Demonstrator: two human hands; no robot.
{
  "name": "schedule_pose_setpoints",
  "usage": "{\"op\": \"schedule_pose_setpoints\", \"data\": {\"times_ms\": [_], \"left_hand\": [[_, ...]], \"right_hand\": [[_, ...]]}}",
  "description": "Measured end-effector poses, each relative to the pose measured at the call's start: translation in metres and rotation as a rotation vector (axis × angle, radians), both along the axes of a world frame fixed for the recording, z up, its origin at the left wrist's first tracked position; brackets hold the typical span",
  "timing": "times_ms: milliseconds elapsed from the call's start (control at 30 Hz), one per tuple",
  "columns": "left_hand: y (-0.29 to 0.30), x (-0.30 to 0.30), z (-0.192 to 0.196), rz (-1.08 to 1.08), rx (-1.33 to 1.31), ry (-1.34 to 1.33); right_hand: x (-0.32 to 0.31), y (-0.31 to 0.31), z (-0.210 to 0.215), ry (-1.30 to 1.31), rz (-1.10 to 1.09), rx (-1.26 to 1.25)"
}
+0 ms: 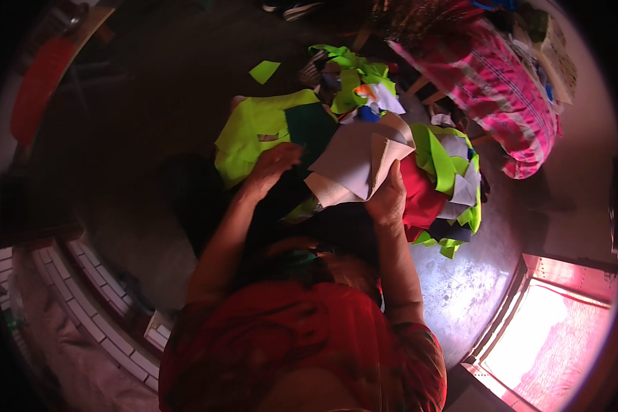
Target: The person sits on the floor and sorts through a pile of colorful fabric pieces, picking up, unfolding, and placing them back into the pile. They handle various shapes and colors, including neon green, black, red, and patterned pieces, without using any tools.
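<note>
Fabric scraps lie heaped on the floor. The right hand pinches closed on a folded beige cloth piece atop the heap; the left hand presses flat, open, on a green piece. Lifting slowly, I think, avoids dragging neighbours.

the room is dim with a reddish cast. strong light pours in from an opening low on the right, blown out to pink-white glare, and shines on the bare floor beside it. the left side sinks into deep shadow. neon green cloth scraps stand out bright. the fisheye bends the edges, black corners ring the view, and detail is soft.
</note>
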State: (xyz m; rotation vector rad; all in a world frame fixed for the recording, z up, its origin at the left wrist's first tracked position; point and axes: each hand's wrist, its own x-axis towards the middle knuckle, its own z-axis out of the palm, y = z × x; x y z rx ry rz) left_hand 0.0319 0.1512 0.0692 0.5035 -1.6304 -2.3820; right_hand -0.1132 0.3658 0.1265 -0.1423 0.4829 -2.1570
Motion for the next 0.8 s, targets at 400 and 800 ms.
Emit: {"op": "schedule_pose_setpoints", "data": {"times_ms": [400,800], "left_hand": [[0.03,0.005,0.026,0.029,0.302,-0.002],[0.034,0.008,0.013,0.258,0.096,-0.042]], "right_hand": [[0.024,-0.019,-0.049,0.006,0.171,0.248],[0.044,-0.035,-0.047,0.677,0.022,0.714]]}}
